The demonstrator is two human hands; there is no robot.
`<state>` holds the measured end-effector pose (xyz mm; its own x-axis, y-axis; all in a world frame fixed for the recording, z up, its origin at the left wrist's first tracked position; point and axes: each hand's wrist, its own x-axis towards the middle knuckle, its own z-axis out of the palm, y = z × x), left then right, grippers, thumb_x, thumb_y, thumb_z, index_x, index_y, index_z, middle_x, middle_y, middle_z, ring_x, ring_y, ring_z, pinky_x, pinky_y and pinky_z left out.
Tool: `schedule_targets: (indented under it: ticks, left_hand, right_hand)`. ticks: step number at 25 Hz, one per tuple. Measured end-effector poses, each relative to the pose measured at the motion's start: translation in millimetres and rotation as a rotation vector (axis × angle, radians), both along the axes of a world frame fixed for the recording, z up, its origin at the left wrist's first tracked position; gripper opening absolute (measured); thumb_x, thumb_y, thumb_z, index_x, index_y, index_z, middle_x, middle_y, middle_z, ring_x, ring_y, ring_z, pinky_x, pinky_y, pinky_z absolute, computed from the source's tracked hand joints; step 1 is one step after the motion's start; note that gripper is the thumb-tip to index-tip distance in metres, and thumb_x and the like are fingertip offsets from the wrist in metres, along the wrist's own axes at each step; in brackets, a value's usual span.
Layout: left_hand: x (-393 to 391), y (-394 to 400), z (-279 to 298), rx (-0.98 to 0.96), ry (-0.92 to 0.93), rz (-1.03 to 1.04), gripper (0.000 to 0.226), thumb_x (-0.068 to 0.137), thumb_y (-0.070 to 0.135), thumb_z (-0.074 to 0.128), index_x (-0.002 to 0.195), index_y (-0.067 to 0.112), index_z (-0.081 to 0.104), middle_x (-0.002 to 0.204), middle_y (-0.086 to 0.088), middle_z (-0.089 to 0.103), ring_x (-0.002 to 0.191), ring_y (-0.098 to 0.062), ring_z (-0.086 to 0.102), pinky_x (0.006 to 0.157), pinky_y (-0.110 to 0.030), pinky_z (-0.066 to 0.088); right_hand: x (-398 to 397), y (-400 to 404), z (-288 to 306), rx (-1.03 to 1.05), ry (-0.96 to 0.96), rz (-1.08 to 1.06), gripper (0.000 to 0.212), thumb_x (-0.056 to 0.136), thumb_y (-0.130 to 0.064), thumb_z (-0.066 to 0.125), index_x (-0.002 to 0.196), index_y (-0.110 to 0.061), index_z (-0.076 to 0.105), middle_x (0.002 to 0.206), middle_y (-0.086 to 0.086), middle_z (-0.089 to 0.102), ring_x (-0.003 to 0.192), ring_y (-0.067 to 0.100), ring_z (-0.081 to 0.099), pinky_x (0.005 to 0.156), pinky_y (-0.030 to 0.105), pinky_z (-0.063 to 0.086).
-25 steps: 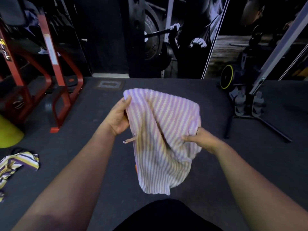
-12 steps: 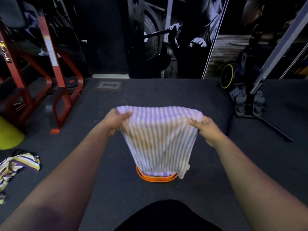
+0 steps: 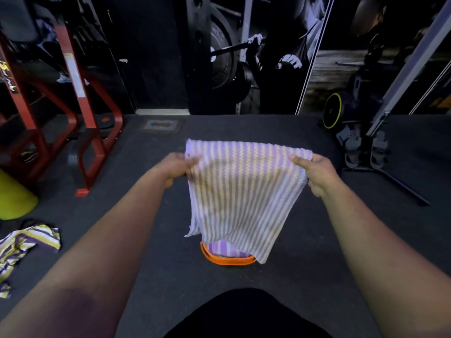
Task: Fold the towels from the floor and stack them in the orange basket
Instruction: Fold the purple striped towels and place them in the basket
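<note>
Change: since half a second ago both hands hold the striped towel much the same, top edge stretched; its lower corner now hangs a bit further right over the basket rim.
Floor: 1 dark rubber floor, carries everything below.
Red rack: 1 red steel frame at far left, feet on the floor.
Held towel: 1, purple and pale-yellow stripes, hanging folded from its top edge, in the air above the basket, lower edge covering part of the rim.
Loose towel: 1 crumpled purple-yellow-white towel on the floor at the left edge, well apart from the basket.
Yellow object: 1 yellow rounded thing at left, near the loose towel; cannot tell what it is.
Basket: 1 orange basket on the floor below the held towel, only the near rim showing.
Basket contents: 1 striped purple towel visible inside; whether more lie under it cannot be told.
Left hand: 1, left hand, fingers and thumb pinched on the towel's top left corner.
Right hand: 1, right hand, thumb on top, fingers curled behind the top right corner, clamped on it.
</note>
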<state>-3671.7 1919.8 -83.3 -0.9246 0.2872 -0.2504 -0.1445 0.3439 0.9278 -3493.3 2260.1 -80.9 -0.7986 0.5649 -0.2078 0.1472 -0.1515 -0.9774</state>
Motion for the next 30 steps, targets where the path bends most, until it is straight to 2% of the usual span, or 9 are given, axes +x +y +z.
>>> schedule_targets:
  ticks: [6, 8, 12, 17, 19, 21, 24, 27, 30]
  left_hand:
    - [-0.5, -10.7, -3.4, 0.227, -0.033, 0.081, 0.017, 0.101, 0.015, 0.063, 0.107, 0.002, 0.07, 0.099, -0.014, 0.074, 0.084, -0.023, 0.069, 0.084, -0.038, 0.056]
    - [-4.3, -11.9, -1.8, 0.065, 0.095, 0.058, 0.015, 0.099, 0.015, 0.063, 0.096, 0.003, 0.071, 0.087, -0.009, 0.071, 0.077, -0.021, 0.063, 0.076, -0.034, 0.05]
    - [-10.0, -12.4, -3.7, -0.201, 0.292, 0.1, 0.021, 0.088, 0.026, 0.077, 0.073, 0.013, 0.071, 0.064, 0.002, 0.063, 0.064, -0.017, 0.055, 0.057, -0.028, 0.044]
    - [-9.3, -11.9, -0.8, 0.098, 0.206, 0.276, 0.039, 0.08, 0.02, 0.088, 0.109, 0.006, 0.066, 0.097, -0.012, 0.075, 0.081, -0.019, 0.069, 0.089, -0.047, 0.059]
    - [-7.9, -12.2, -1.4, 0.169, 0.212, 0.272, 0.048, 0.084, 0.014, 0.083, 0.122, 0.012, 0.054, 0.109, -0.016, 0.07, 0.087, -0.019, 0.068, 0.092, -0.044, 0.058]
    - [-5.8, -13.4, -1.1, 0.18, 0.22, 0.16, 0.054, 0.086, 0.005, 0.079, 0.132, 0.015, 0.053, 0.107, -0.012, 0.065, 0.086, -0.013, 0.065, 0.081, -0.028, 0.057]
    - [-4.8, -13.6, 3.9, -0.073, 0.353, -0.022, 0.061, 0.081, -0.004, 0.078, 0.137, 0.01, 0.058, 0.107, -0.007, 0.065, 0.087, -0.011, 0.064, 0.077, -0.018, 0.051]
    - [-4.1, -13.2, 10.3, -0.51, 0.619, -0.105, 0.034, 0.084, 0.01, 0.077, 0.118, 0.014, 0.073, 0.116, -0.009, 0.072, 0.107, -0.027, 0.067, 0.09, -0.034, 0.052]
    - [-2.6, -13.3, 12.7, -0.698, 0.665, -0.08, 0.017, 0.089, 0.029, 0.074, 0.104, 0.023, 0.077, 0.113, -0.007, 0.065, 0.11, -0.029, 0.061, 0.093, -0.049, 0.051]
  right_hand:
    - [14.1, 3.1, -15.5, -0.034, 0.018, 0.158, 0.035, 0.09, 0.004, 0.068, 0.124, -0.002, 0.063, 0.114, 0.015, 0.074, 0.102, 0.025, 0.072, 0.086, 0.038, 0.06]
    - [17.0, 4.6, -18.3, 0.139, -0.089, 0.178, 0.028, 0.089, 0.003, 0.07, 0.117, 0.0, 0.068, 0.111, 0.017, 0.074, 0.099, 0.026, 0.071, 0.087, 0.043, 0.059]
    - [17.9, 7.2, -20.0, 0.064, -0.065, 0.073, 0.022, 0.089, 0.004, 0.065, 0.105, -0.011, 0.07, 0.096, 0.005, 0.075, 0.092, 0.02, 0.071, 0.086, 0.037, 0.058]
    - [13.7, 10.0, -15.7, 0.24, -0.1, -0.045, 0.037, 0.083, 0.001, 0.076, 0.116, -0.007, 0.059, 0.102, 0.015, 0.075, 0.087, 0.023, 0.074, 0.082, 0.042, 0.062]
    - [12.9, 11.5, -13.0, 0.313, -0.056, -0.062, 0.052, 0.083, 0.0, 0.078, 0.124, -0.018, 0.053, 0.097, 0.011, 0.074, 0.086, 0.019, 0.073, 0.078, 0.035, 0.06]
    - [10.5, 11.5, -14.0, 0.336, -0.019, -0.023, 0.05, 0.085, 0.002, 0.075, 0.127, -0.02, 0.058, 0.098, 0.011, 0.075, 0.087, 0.017, 0.071, 0.081, 0.035, 0.059]
    - [9.3, 11.6, -19.1, 0.368, -0.033, 0.003, 0.039, 0.084, 0.003, 0.074, 0.12, -0.012, 0.07, 0.099, 0.011, 0.074, 0.082, 0.017, 0.064, 0.077, 0.032, 0.054]
    - [11.3, 13.7, -21.1, 0.548, -0.098, 0.005, 0.027, 0.08, -0.007, 0.08, 0.104, -0.02, 0.074, 0.093, 0.002, 0.074, 0.077, 0.014, 0.065, 0.074, 0.031, 0.053]
    - [14.3, 16.2, -20.0, 0.798, -0.15, -0.014, 0.012, 0.08, -0.021, 0.079, 0.083, -0.029, 0.071, 0.081, -0.011, 0.069, 0.072, 0.009, 0.065, 0.066, 0.027, 0.05]
